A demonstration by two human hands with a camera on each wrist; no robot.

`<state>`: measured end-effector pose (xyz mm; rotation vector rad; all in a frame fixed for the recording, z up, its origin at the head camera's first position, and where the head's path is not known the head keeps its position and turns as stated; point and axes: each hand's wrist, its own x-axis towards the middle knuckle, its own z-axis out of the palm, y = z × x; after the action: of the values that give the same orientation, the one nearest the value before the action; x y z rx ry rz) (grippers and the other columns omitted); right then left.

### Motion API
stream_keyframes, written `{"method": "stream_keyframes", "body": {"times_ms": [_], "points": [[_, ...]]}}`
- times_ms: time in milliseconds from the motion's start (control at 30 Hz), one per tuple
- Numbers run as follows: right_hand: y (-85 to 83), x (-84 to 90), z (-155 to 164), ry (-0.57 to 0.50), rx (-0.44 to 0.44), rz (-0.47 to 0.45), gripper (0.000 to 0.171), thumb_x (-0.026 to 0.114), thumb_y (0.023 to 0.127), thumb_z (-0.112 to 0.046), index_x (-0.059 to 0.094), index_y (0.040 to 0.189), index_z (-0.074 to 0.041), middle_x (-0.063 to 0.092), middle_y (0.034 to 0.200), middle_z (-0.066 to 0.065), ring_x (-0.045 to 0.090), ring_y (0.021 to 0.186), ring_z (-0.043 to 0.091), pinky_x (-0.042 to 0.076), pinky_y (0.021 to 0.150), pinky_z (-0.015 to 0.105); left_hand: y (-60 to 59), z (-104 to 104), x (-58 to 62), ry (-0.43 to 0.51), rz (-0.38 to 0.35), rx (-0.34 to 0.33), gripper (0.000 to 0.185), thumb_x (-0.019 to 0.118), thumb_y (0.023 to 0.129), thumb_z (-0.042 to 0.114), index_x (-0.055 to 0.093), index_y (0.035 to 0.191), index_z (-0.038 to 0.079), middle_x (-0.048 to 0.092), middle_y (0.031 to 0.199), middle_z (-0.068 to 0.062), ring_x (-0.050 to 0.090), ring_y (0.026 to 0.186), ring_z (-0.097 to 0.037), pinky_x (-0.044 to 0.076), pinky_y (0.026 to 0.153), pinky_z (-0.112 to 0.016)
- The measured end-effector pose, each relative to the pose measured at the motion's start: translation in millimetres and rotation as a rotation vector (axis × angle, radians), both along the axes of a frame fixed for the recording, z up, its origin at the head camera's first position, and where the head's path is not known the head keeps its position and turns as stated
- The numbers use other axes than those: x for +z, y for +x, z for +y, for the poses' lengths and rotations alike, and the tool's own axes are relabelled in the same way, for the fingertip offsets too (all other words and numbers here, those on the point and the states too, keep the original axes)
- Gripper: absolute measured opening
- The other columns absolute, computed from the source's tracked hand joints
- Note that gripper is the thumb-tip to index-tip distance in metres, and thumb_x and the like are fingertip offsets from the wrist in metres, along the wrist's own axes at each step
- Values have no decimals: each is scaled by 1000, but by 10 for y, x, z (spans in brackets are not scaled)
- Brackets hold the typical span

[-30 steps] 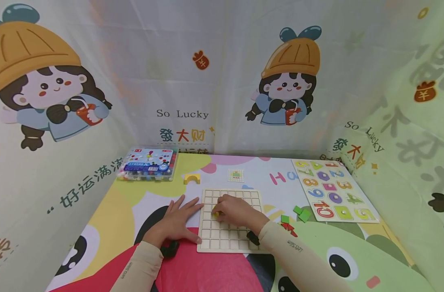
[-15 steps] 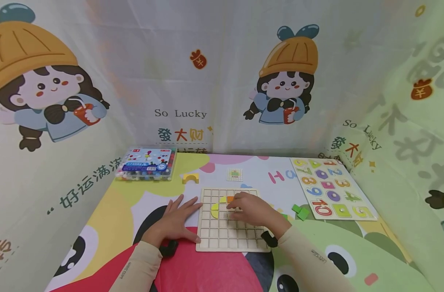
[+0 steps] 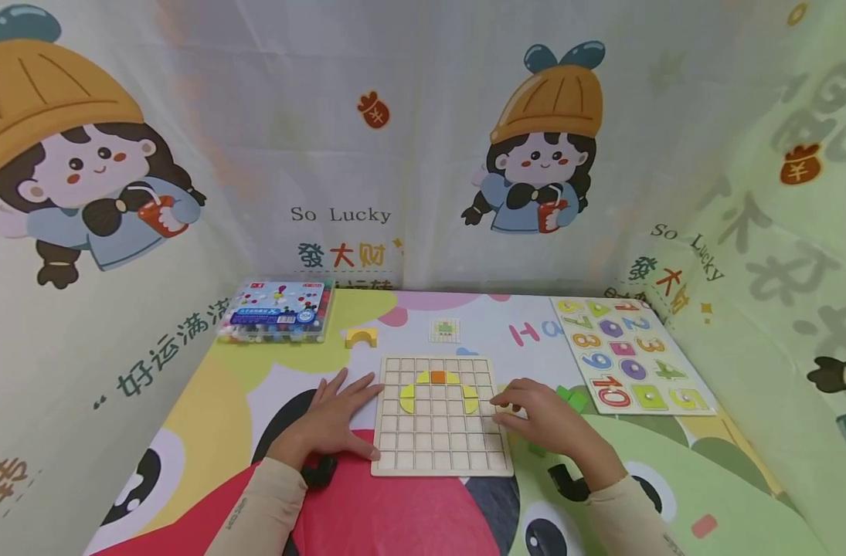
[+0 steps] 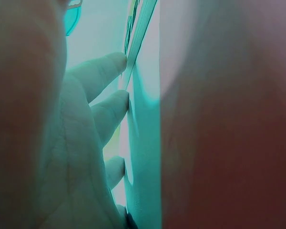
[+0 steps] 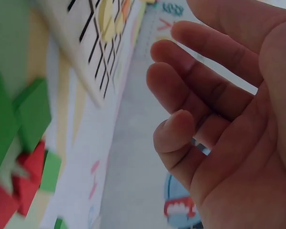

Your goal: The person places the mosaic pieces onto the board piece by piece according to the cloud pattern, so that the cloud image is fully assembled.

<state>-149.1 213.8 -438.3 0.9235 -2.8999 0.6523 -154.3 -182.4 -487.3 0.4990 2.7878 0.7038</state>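
Note:
A wooden grid board (image 3: 436, 448) lies flat on the table. In its upper rows sit an orange square (image 3: 438, 378) and yellow quarter-circle pieces (image 3: 408, 398). My left hand (image 3: 335, 421) lies flat on the table, its straight fingers (image 4: 105, 112) against the board's left edge. My right hand (image 3: 534, 413) hovers just off the board's right edge, above loose green pieces (image 3: 572, 398). In the right wrist view this hand (image 5: 205, 95) has relaxed fingers and holds nothing. Green pieces (image 5: 33, 114) and red pieces (image 5: 24, 176) lie below it.
A number puzzle board (image 3: 627, 355) lies at the right. A clear box of coloured beads (image 3: 276, 311) stands at the back left, with a yellow arch block (image 3: 361, 337) and a small pattern card (image 3: 445, 330) beside it. Printed cloth walls enclose the table on three sides.
My right hand has moved from the middle of the board to beyond its right edge, uncovering the orange and yellow pieces in the grid. The left hand has stayed put.

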Motion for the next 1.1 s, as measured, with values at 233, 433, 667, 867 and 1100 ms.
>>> {"method": "stream_keyframes", "body": {"times_ms": [233, 433, 667, 867, 1100], "points": [[82, -109, 259, -69, -90, 63, 19, 80, 95, -16, 81, 113, -11, 73, 104, -4, 63, 85, 6, 59, 76, 32, -24, 1, -2, -15, 10, -4, 116, 93, 64, 63, 42, 163, 32, 29, 176, 2, 4, 165, -44, 1, 129, -72], [74, -185, 370, -37, -151, 69, 20, 83, 91, -10, 81, 110, -9, 72, 99, -2, 63, 83, 9, 57, 72, 29, -24, 1, -2, -24, 7, 0, 116, 93, 64, 63, 42, 163, 32, 28, 176, 2, 4, 165, -45, 2, 129, -72], [36, -249, 483, 46, -273, 84, 18, 84, 89, -9, 81, 106, -8, 71, 92, 0, 62, 83, 16, 60, 75, 40, -25, -2, -7, -16, 0, -2, 117, 93, 64, 63, 42, 163, 31, 28, 176, 1, 4, 164, -45, 2, 129, -72], [-15, -333, 529, 70, -295, 134, 14, 83, 90, -7, 82, 104, -7, 72, 94, 4, 67, 92, 25, 62, 83, 47, -32, -22, -22, -19, 8, -14, 116, 92, 65, 64, 41, 164, 31, 28, 176, 0, 4, 164, -46, 2, 129, -73], [-39, -407, 562, 93, -222, 167, 19, 82, 89, -3, 83, 108, -8, 74, 104, 8, 65, 99, 29, 60, 90, 50, -43, -16, -4, -9, 3, -20, 116, 93, 65, 62, 41, 164, 30, 28, 176, -2, 4, 164, -46, 1, 128, -74]]}}
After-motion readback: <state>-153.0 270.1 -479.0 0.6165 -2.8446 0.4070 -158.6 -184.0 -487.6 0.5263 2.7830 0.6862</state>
